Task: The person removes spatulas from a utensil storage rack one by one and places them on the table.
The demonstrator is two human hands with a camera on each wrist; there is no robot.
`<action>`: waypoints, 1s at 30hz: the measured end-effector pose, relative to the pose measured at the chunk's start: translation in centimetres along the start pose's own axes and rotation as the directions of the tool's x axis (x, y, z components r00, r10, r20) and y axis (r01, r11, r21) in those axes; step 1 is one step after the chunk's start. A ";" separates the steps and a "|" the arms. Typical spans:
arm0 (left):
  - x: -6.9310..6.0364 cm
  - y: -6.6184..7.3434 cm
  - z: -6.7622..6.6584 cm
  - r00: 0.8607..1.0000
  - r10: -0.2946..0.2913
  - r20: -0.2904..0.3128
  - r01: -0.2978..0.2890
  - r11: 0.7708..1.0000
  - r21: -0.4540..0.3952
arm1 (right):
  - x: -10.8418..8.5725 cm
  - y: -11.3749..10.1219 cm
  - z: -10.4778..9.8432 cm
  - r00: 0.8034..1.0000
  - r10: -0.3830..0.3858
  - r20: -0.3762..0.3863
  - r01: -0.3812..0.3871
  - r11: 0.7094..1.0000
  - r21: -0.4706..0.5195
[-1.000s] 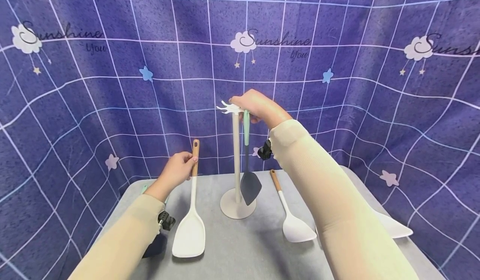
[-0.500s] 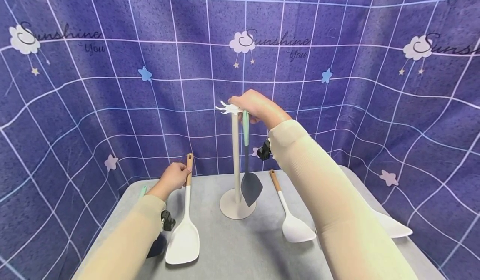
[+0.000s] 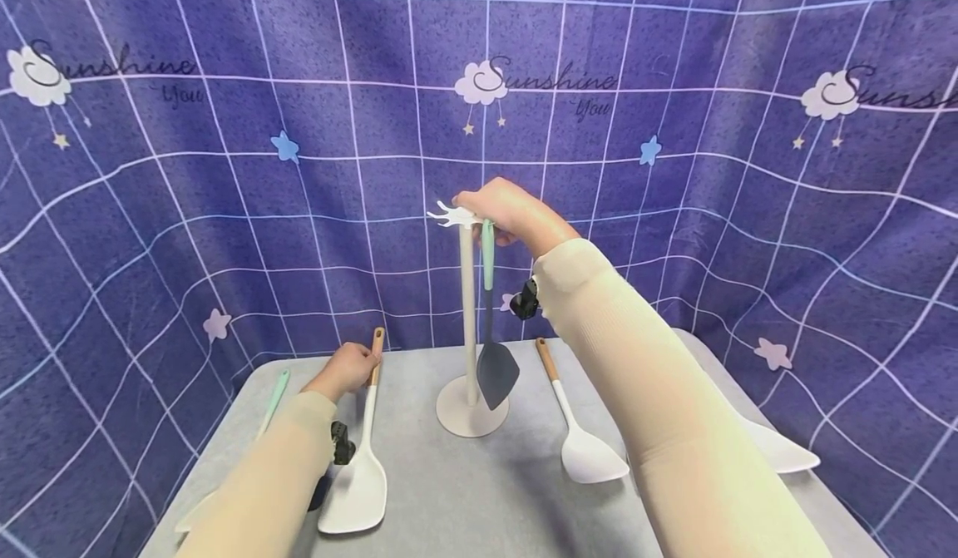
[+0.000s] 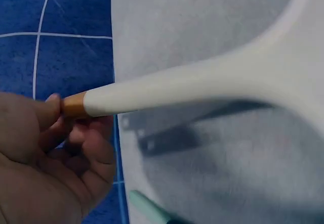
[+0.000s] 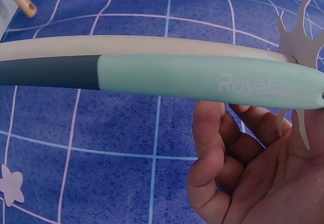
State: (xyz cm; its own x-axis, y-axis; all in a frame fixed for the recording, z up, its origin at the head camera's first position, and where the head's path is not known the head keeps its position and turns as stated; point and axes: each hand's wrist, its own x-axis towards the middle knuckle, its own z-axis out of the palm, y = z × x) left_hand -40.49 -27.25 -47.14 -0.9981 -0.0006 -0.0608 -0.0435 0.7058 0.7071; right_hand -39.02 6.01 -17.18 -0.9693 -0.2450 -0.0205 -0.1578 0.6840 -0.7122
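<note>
My left hand pinches the wooden handle of a white turner between thumb and fingers, at the left of the table. A shadow lies under the turner's shaft in the left wrist view; whether its blade touches the table I cannot tell. At the top of a beige utensil stand, my right hand grips the hooked head, thumb above and fingers curled below. A dark turner with a mint-green handle hangs from a hook there, in front of those fingers.
On the right lies a white turner with a wooden handle. Another white utensil is partly hidden by the right sleeve. A mint-green handle and a white edge show beside the left sleeve. Behind hangs a blue gridded curtain.
My left hand has lowered the white turner and drawn it left, toward the table. The right hand has stayed on the stand's head, and the dark turner still hangs there.
</note>
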 end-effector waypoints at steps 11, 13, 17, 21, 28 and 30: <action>-0.6 -1.5 0.8 1.000 0.006 -0.004 -0.005 0.989 0.145 | 0.1 -0.2 0.2 1.000 -0.008 0.002 0.008 1.000 0.017; -0.7 -1.7 0.7 1.000 -0.016 -0.005 0.016 0.989 0.145 | 0.2 -0.1 0.2 1.000 -0.014 -0.003 0.014 1.000 0.019; -0.9 -2.0 0.7 0.999 -0.049 0.016 0.046 0.987 0.157 | 0.3 0.1 0.2 1.000 -0.023 -0.009 0.023 0.999 0.026; -1.2 -2.3 0.7 0.997 -0.064 0.034 0.058 0.986 0.154 | 0.4 0.2 0.2 1.000 -0.024 -0.005 0.024 0.999 0.031; -1.6 -2.6 0.6 0.997 -0.076 0.031 0.071 0.988 0.134 | 0.4 0.3 0.1 1.000 -0.016 0.005 0.016 0.999 0.041; -1.6 -2.8 0.5 0.996 -0.078 0.034 0.074 0.989 0.126 | 0.4 0.3 0.0 1.000 -0.010 0.007 0.010 0.999 0.046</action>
State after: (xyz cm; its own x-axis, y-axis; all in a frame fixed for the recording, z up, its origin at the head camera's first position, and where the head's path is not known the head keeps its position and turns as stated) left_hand -38.74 -28.83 -49.35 -0.9897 -0.0321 -0.1398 -0.1111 0.7877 0.6060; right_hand -39.41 6.09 -17.43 -0.9663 -0.2566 -0.0179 -0.1587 0.6493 -0.7438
